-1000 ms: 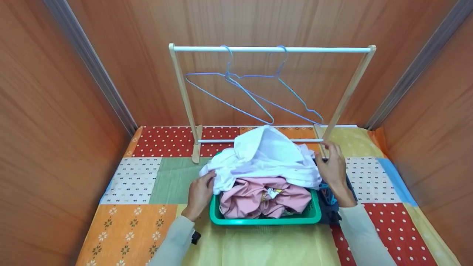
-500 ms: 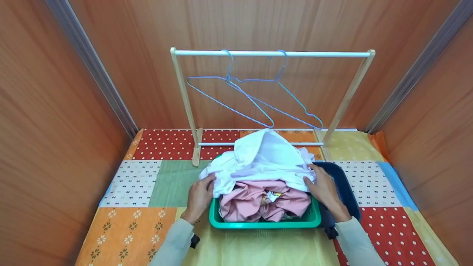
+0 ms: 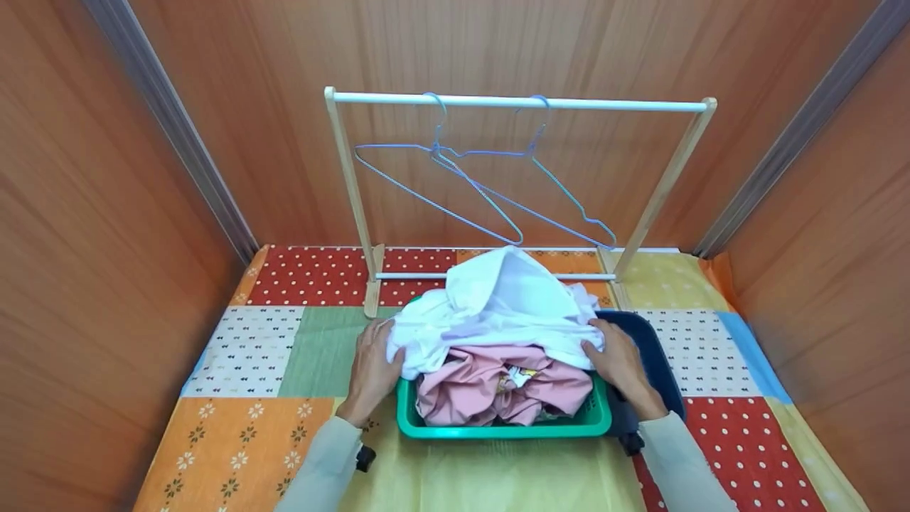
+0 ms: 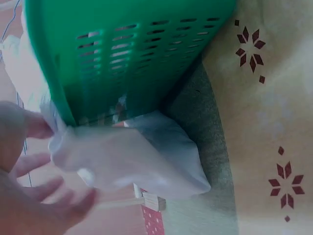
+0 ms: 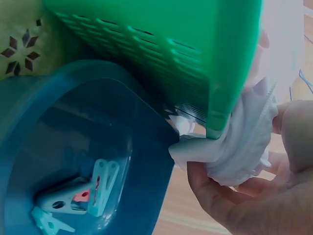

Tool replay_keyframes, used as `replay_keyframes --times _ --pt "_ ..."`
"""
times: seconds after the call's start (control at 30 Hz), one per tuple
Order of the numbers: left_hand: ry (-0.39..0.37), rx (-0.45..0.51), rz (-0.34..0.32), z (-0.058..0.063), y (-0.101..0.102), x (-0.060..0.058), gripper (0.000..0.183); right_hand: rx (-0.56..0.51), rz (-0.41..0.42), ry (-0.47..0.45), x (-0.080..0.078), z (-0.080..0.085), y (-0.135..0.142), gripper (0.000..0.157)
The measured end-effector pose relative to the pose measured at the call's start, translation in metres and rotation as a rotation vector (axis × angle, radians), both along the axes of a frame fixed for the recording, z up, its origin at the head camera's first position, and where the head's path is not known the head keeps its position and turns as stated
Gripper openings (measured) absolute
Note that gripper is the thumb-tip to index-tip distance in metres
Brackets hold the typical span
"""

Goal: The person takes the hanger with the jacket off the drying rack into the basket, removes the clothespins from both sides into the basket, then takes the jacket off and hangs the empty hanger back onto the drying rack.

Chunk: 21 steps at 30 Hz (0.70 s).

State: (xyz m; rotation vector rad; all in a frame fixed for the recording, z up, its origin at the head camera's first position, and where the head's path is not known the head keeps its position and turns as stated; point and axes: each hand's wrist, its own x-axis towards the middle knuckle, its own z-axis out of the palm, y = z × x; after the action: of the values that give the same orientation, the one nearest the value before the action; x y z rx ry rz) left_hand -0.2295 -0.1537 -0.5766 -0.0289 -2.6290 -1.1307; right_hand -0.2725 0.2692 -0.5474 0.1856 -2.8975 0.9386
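A white garment lies heaped across the back of a green basket, above a crumpled pink cloth. At its left edge is my left hand; the left wrist view shows the fingers spread beside a hanging fold, one of them touching the cloth. My right hand grips the garment's right edge, with the bunched fabric between thumb and fingers in the right wrist view. The garment's exact kind cannot be made out.
Behind the basket stands a small rack with two blue wire hangers. A dark blue tub holding clothespins stands right of the basket. A patchwork cloth covers the surface; wood-grain panels enclose it.
My right hand has moved left from above the blue tub onto the garment's right edge and taken hold of it. My left hand has shifted slightly left, its fingers now spread wider.
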Motion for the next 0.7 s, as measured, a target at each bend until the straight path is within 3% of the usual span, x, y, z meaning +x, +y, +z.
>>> replay_keyframes --times 0.23,0.5,0.7 --pt "-0.159 0.187 -0.032 -0.007 -0.004 0.0 0.049 -0.016 -0.034 0.049 0.0 0.003 0.003 0.033" --pt "-0.141 0.266 -0.003 -0.001 -0.008 -0.003 0.039 -0.041 -0.062 0.073 0.003 0.009 0.001 0.026" --pt "-0.095 0.248 0.015 0.004 -0.005 -0.001 0.036 -0.06 -0.102 0.111 0.006 0.019 -0.001 0.023"
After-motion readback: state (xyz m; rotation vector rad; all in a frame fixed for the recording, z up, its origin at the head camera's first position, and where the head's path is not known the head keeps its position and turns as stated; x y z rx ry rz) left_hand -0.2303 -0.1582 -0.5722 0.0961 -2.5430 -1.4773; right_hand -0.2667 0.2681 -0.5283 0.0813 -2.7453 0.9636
